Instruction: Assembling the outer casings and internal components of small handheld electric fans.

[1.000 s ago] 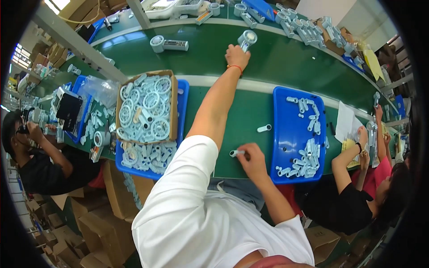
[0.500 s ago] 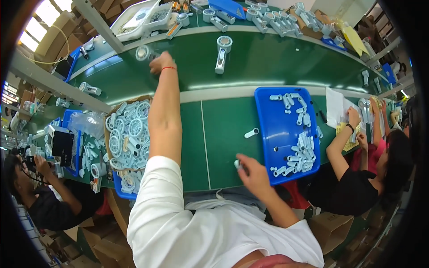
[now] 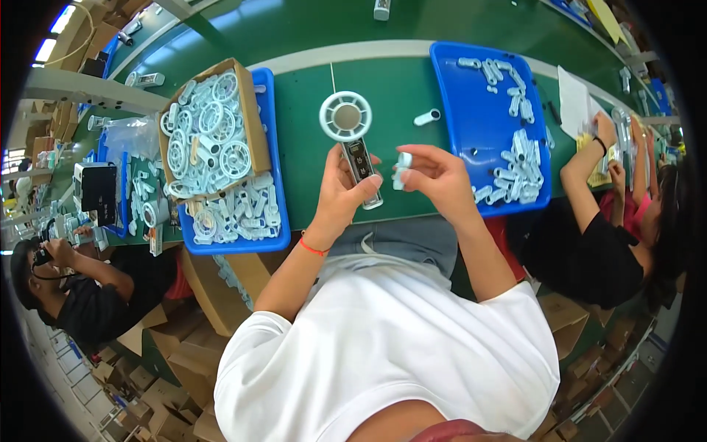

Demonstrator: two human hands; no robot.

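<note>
In my left hand [image 3: 337, 193] is a partly built handheld fan [image 3: 357, 156], its ring-shaped head pointing away from me and dark inner parts exposed along the handle. The thumb lies across the lower handle and the fingers wrap behind it. Just to its right, my right hand [image 3: 443, 181] pinches a small light-blue plastic piece [image 3: 403, 169] between thumb and fingers, close to the handle but apart from it. Beyond that hand, a similar light-blue piece with a dark round end [image 3: 427, 117] lies on the green table.
A blue tray [image 3: 460, 96] of small light-blue parts is at right. At left, a carton [image 3: 255, 129] of fan rings and parts stands over another blue tray [image 3: 274, 241]. Co-workers sit on both sides. A fan handle [image 3: 381, 9] shows at the top edge.
My left hand has come back from the far left of the green belt, bringing the fan in front of me. My right hand has moved up beside it, still with a small piece. The view has shifted.
</note>
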